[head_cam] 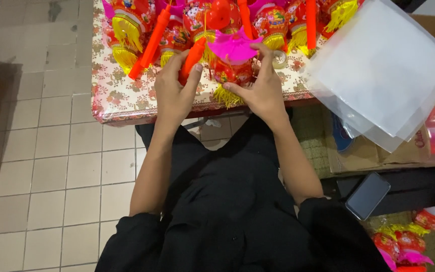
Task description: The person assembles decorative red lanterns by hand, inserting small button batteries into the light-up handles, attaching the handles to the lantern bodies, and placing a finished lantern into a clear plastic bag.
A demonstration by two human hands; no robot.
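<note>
From the head view, the left hand (173, 93) is wrapped around the lower end of an orange stick (191, 59), its grip clenched on it with the thumb along the side. The right hand (264, 90) has its grip on a red lantern (232, 72): the thumb lies under the body, and the fingers reach up behind a pink top (233, 46) that sits on the lantern. Both are held just above the near edge of the counter (122, 100), which has a flowered cover.

The stick's long axis runs from the left palm up and to the right, its far end pointing at the lantern's upper part, under the pink top. The lantern's own axis runs away from the person, with its yellow tassel (226, 96) hanging toward them over the counter edge.

Risks, as I judge them: the pink top looks thin and could crease or tear under the right fingers. The stick could slip past the lantern if its angle drifts. The tassel could snag on the counter edge.

More lanterns (142, 25) and sticks crowd the far side of the counter, close enough to be knocked. A stack of clear sheets (383, 70) lies to the right on a cardboard box (358, 156), and a phone (367, 195) rests on a dark ledge below.
</note>
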